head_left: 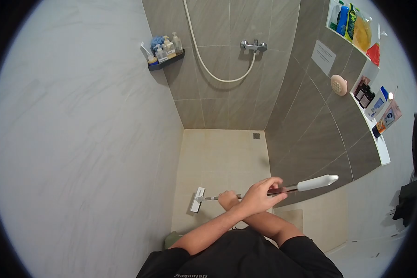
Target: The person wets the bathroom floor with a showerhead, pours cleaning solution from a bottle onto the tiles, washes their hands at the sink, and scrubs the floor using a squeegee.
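Observation:
A long-handled floor brush (195, 204) slants across the shower, its white rectangular head on the beige floor at the left. Its underside is hidden, so I cannot make out bristles or a blade. My forearms cross, the left one lying over the right. My left hand (260, 196) is loosely closed round the upper metal pole, just below the white grip (318, 182), with a finger partly lifted. Lower on the pole, nearer the head, my right hand (228, 200) is wrapped in a fist.
A grey wall (88, 120) rises close on the left. The brown tiled partition (310, 125) stands at the right, with bottles and tubes on its shelves. A corner shelf (167, 60) holds pump bottles. A shower mixer (254, 46) with a hose and a floor drain (256, 136) are ahead.

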